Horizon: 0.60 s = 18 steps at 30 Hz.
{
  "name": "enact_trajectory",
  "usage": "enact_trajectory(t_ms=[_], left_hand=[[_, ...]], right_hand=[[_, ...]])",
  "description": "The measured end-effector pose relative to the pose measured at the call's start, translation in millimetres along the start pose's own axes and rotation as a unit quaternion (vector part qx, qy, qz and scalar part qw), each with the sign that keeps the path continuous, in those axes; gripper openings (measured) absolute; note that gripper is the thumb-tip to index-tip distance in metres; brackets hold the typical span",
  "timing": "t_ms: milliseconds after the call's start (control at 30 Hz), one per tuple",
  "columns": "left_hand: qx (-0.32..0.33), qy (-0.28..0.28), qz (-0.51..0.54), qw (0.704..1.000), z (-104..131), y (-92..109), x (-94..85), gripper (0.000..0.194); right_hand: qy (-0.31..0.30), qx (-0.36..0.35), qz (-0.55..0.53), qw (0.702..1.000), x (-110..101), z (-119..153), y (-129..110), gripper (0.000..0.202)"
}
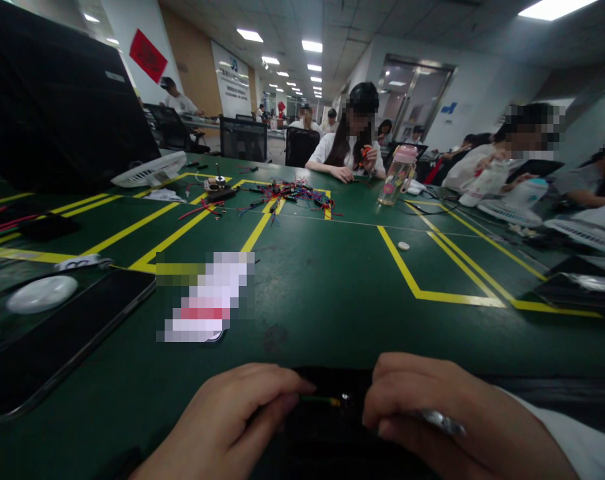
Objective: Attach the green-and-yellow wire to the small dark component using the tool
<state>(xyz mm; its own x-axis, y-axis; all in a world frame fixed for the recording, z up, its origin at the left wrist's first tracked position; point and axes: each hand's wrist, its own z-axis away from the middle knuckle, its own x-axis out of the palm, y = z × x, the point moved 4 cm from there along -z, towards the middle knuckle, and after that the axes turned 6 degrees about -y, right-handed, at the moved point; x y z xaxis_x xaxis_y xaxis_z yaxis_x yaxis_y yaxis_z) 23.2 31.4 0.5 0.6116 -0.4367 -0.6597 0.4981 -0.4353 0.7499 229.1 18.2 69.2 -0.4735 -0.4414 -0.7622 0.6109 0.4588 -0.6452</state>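
Low in the head view, my left hand is closed in a pinch. From its fingertips a thin green wire with a yellowish end runs to the right. The wire's end meets a small shiny metal piece in front of my right fingertips; whether they touch is too dark to tell. My right hand is closed, with a shiny silver tool lying through its fingers; its kind is hidden. Beneath both hands is a black surface or object with unclear edges.
A phone with a lit, blurred-out screen lies ahead on the green table. To the left are a dark tablet-like device and a white mouse. Farther off lie tangled coloured wires and a pink-lidded bottle. A person sits opposite.
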Motion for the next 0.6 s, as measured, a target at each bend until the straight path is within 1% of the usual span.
enact_trajectory(t_ms=[67,100,200,300,400,500,600], left_hand=[[-0.010,0.010,0.005,1.000,0,0,-0.6,0.028],[-0.018,0.014,0.006,1.000,1,0,-0.8,0.028],[-0.039,0.023,0.005,0.999,1,0,-1.8,0.026],[-0.040,0.039,0.008,0.998,1,1,-3.3,0.025],[-0.044,0.056,0.010,0.997,-1,3,-4.8,0.024],[-0.052,0.086,0.007,0.995,-4,8,-8.1,0.025],[-0.052,0.100,0.004,0.994,-6,11,-10.7,0.026]], right_hand=[[0.002,-0.032,-0.017,0.999,-6,1,-3,0.018],[0.013,-0.032,-0.022,0.999,-9,2,-4,0.017],[0.059,0.013,-0.013,0.998,-12,5,-2,0.012],[0.047,0.045,0.004,0.998,-4,5,1,0.019],[0.039,0.047,0.028,0.998,4,2,3,0.019],[0.040,0.045,0.075,0.995,5,-2,1,0.015],[0.046,0.049,0.100,0.993,3,-1,-3,0.013]])
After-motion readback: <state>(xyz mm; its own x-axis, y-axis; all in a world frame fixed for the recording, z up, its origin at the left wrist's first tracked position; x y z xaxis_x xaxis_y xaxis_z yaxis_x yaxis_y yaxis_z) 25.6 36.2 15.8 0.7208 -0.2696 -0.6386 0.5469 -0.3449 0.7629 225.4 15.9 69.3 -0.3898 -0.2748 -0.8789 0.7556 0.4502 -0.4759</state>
